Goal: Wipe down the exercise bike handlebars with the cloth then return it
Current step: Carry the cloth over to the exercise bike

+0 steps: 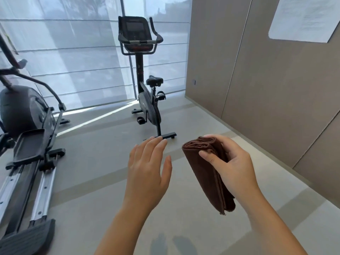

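Cloth (206, 173) folded, long axis steep, right hand (233, 162) gripping

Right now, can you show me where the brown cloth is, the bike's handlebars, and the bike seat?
brown cloth (204, 168), head view, on its folded flat side below the thumb.
handlebars (140, 41), head view, on the silver middle bar under the screen.
bike seat (154, 80), head view, on the black saddle top.

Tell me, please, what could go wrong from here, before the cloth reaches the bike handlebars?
The right hand grips the folded brown cloth near its upper end only; the lower end hangs free, so it may unfold or slip, and the open left hand gives no support. The floor bar of the exercise bike lies on the way to the handlebars, so a foot might catch on it.
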Action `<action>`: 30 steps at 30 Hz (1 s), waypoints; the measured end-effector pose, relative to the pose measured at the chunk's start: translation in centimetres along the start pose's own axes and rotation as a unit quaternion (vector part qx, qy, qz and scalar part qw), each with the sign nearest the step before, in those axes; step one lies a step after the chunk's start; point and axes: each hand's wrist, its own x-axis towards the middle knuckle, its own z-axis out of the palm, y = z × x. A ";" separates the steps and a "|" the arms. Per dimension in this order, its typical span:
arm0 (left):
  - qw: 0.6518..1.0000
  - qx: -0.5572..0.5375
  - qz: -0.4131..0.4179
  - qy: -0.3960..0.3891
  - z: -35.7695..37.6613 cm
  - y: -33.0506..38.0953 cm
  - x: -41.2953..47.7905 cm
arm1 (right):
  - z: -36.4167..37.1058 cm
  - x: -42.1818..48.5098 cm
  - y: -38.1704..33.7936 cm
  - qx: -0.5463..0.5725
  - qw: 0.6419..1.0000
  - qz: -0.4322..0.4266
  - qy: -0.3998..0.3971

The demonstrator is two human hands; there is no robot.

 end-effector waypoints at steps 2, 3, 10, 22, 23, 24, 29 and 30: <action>1.000 -0.004 0.000 0.011 2.5 -1.4 3.7 | 0.4 4.9 1.2 -0.003 1.000 -0.008 -0.014; 1.000 -0.005 -0.002 0.015 3.5 -2.2 5.3 | 0.8 7.3 1.8 -0.002 1.000 -0.012 -0.021; 0.998 0.028 -0.043 0.025 9.2 -11.3 13.9 | 6.4 20.7 6.9 0.012 0.998 -0.011 -0.065; 0.997 0.030 -0.065 0.026 16.6 -34.3 31.6 | 24.5 44.4 14.1 0.010 0.996 -0.017 -0.083; 0.997 0.027 -0.063 0.034 17.0 -36.2 33.2 | 25.9 46.5 14.4 0.012 0.996 -0.019 -0.084; 0.997 0.023 -0.062 0.041 17.5 -38.0 34.8 | 27.4 48.4 14.8 0.014 0.996 -0.022 -0.084; 0.996 0.035 -0.066 0.041 20.8 -45.7 40.7 | 33.8 56.5 18.2 0.033 0.994 -0.012 -0.100; 0.997 0.039 -0.063 0.034 21.5 -47.2 41.5 | 35.0 58.0 19.0 0.028 0.994 -0.011 -0.104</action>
